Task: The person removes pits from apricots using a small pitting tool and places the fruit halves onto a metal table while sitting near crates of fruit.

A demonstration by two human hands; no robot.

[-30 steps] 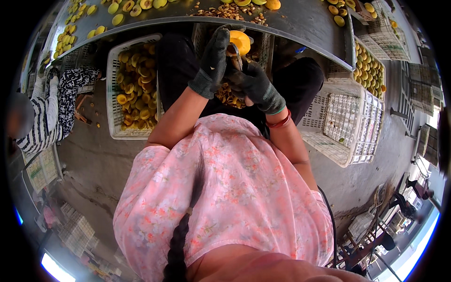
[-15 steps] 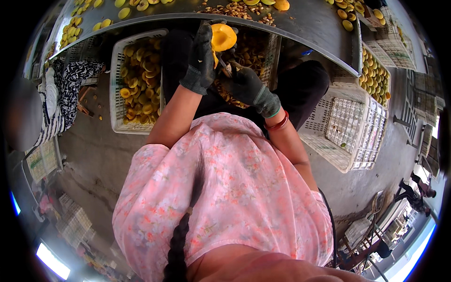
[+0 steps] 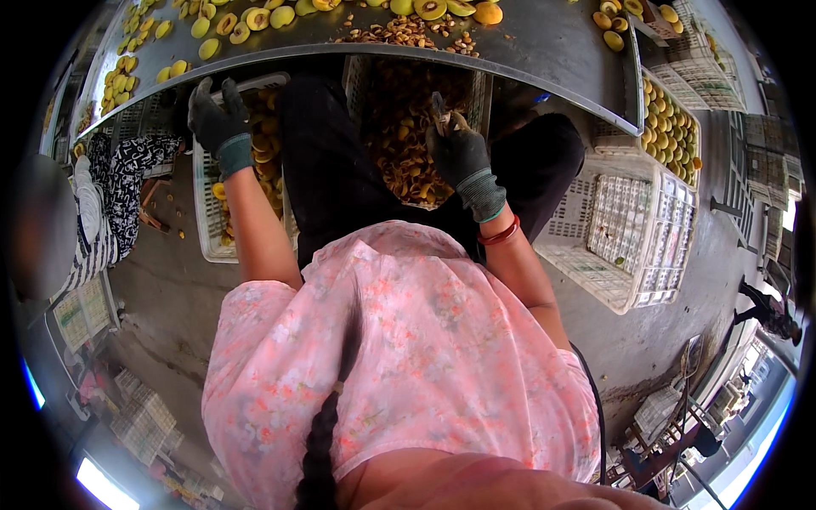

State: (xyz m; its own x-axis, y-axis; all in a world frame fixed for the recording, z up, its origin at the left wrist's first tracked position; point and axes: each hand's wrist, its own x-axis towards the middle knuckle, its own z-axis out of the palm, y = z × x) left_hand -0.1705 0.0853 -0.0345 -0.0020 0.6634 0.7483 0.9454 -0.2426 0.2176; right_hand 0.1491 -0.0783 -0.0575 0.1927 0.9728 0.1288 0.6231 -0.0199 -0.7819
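My left hand, in a dark glove, is held over the back of the white crate of fruit halves at my left. Its fingers are spread and nothing is in them. My right hand, gloved too, is closed round a small peeler, whose metal end points up toward the table. Below that hand, between my knees, stands a crate of orange-yellow peelings. Cut yellow-green fruit halves lie on the metal table, beside a heap of brown pits.
The table's metal edge runs across just beyond my hands. At my right are an empty white crate and a crate of fruit halves. A person in patterned trousers sits at the left. Further crates stand around the floor.
The peeled orange fruit half has left my left hand, which has moved left over the crate and opened. My right hand has moved slightly right, still holding the peeler.
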